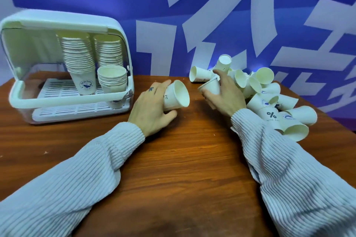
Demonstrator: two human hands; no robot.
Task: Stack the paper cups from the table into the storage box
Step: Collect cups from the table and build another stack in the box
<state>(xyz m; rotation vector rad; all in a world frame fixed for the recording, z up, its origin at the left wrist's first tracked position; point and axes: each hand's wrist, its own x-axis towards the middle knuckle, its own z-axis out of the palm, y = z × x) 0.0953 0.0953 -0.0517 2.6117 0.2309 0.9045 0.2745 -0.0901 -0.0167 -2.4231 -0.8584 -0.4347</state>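
My left hand [152, 107] grips a white paper cup [178, 95] lying on its side, mouth facing right, just above the wooden table. My right hand [225, 94] is closed on another paper cup [211, 86] at the left edge of a loose pile of paper cups [269, 98]. The white storage box [63, 71] stands open at the left. Inside it are two tall stacks of cups [79, 59] and a short stack [112, 79] at the front right.
The brown wooden table [183, 159] runs under both arms. A blue wall with large white shapes [212, 25] rises right behind the box and the pile. The table's right edge [335, 127] lies just past the pile.
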